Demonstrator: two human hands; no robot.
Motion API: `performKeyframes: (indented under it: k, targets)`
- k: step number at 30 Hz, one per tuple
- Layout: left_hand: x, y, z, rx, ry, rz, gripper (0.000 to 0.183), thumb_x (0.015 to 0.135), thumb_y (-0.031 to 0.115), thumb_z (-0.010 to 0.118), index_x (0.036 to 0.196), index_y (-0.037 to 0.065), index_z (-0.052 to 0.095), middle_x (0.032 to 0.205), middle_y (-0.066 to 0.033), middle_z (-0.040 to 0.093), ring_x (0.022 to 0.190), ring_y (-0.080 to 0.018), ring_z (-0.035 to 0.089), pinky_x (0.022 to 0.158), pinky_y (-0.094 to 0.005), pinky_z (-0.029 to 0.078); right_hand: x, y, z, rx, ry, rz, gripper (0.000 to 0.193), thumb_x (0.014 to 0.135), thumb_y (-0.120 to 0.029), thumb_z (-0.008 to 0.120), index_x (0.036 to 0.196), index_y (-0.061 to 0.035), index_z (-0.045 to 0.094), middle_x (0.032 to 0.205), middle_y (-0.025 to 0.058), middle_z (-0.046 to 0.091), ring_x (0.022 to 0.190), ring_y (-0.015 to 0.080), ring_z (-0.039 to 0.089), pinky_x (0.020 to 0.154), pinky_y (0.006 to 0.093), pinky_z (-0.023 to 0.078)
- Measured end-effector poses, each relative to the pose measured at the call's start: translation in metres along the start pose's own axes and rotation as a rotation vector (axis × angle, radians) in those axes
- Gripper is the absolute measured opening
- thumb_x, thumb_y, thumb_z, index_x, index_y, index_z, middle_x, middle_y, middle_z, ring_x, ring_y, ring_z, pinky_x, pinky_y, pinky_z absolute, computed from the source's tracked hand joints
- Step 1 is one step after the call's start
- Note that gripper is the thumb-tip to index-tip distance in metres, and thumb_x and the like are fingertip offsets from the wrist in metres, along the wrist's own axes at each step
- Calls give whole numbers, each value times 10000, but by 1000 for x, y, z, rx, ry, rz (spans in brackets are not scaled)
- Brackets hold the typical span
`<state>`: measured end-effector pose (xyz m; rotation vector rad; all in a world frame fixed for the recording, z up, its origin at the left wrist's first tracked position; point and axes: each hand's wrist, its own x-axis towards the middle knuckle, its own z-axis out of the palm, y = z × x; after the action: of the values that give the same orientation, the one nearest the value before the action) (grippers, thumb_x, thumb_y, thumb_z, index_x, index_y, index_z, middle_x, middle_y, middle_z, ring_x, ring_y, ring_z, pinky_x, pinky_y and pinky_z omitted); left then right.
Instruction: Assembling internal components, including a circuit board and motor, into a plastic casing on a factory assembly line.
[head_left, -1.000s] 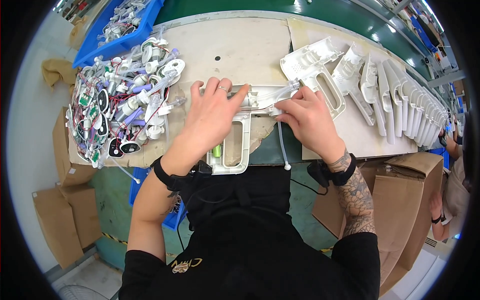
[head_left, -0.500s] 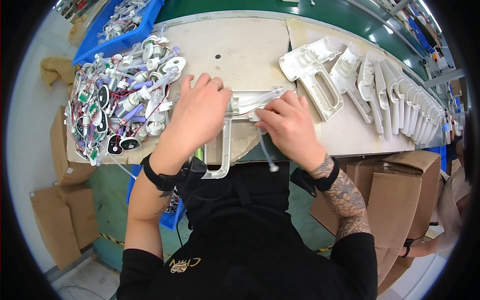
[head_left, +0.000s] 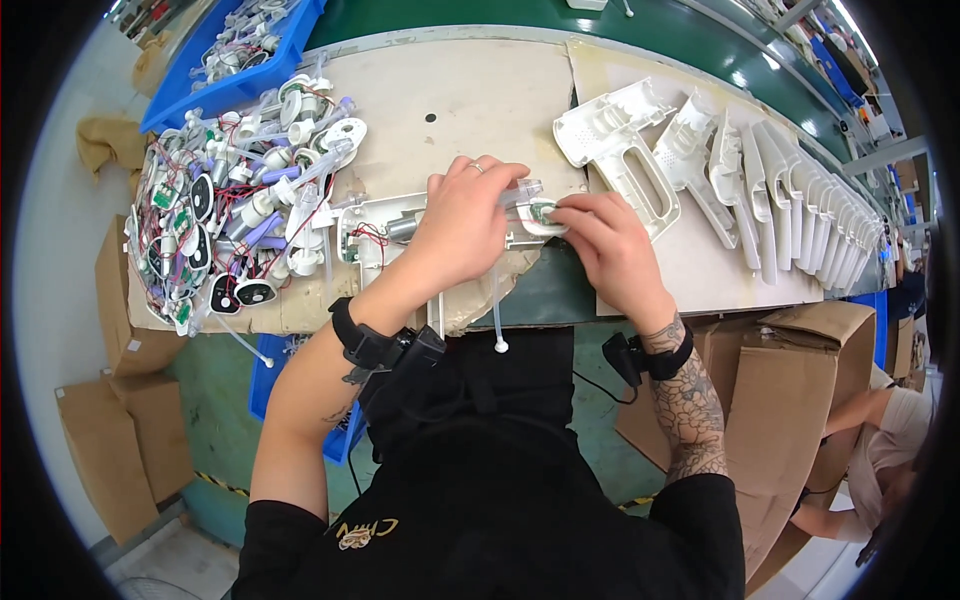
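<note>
Across the near side of the table lies a white plastic housing half (head_left: 385, 212), its handle loop toward me. Inside it I see a grey cylindrical motor (head_left: 402, 229) and thin red wires (head_left: 369, 236). My left hand (head_left: 463, 218) is closed over the housing's right part, its fingertips against a clear plastic fitting (head_left: 523, 190). Between the fingertips of my right hand (head_left: 612, 238) is the edge of a small white oval panel with a green circuit board (head_left: 543, 215). A clear tube (head_left: 498, 310) with a white end hangs below. My left hand hides what lies under its palm.
Left is a heap of pump-and-wire assemblies (head_left: 255, 200), with a blue bin (head_left: 225, 85) of more behind. White housing halves (head_left: 625, 150) stand in a row at right. Cardboard boxes (head_left: 780, 400) flank the table; another person's arm (head_left: 850, 415) shows far right.
My left hand has moved right along the housing, uncovering the motor and red wires. My right hand has shifted slightly right, and the oval panel with the green board now shows at its fingertips.
</note>
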<state>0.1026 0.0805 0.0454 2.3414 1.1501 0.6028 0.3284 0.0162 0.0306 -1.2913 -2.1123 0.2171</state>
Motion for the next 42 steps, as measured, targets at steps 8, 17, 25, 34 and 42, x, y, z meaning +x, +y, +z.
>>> performKeyframes:
  k: [8,17,25,34,42]
  targets:
    - [4,-8,-4,-184,-15,18,431,843,-15,603,1256,95,665,1116,-100,680,1118,-311,595,1024,-448,411,29,10,-1,582,20,348,176,935,-44,714,1110,-27,721,971,60,713,838,167,655,779,293,532]
    - [3,-10,-3,-240,-47,8,527,836,-12,602,1354,83,614,1088,-89,713,1097,-296,621,1001,-448,447,34,17,32,678,85,476,162,961,-141,744,1068,-19,753,950,48,744,861,123,670,790,277,536]
    - [0,-9,3,-159,-8,28,483,882,77,684,1360,105,619,1083,-47,721,1077,-263,625,1002,-422,410,20,-4,29,529,105,600,231,982,-173,726,1153,-24,774,937,80,776,810,121,681,749,277,543]
    - [4,-9,4,-206,31,24,285,885,148,746,1165,114,705,957,-44,748,980,-263,627,958,-423,406,18,-5,14,755,-20,672,377,991,-163,734,1312,26,680,1103,107,761,995,132,700,873,284,564]
    - [1,-10,15,-81,140,116,185,872,176,773,1045,126,731,921,-7,753,893,-240,625,854,-402,424,22,-9,5,795,-113,677,463,972,-142,755,1385,22,625,1148,130,741,1038,147,694,913,287,558]
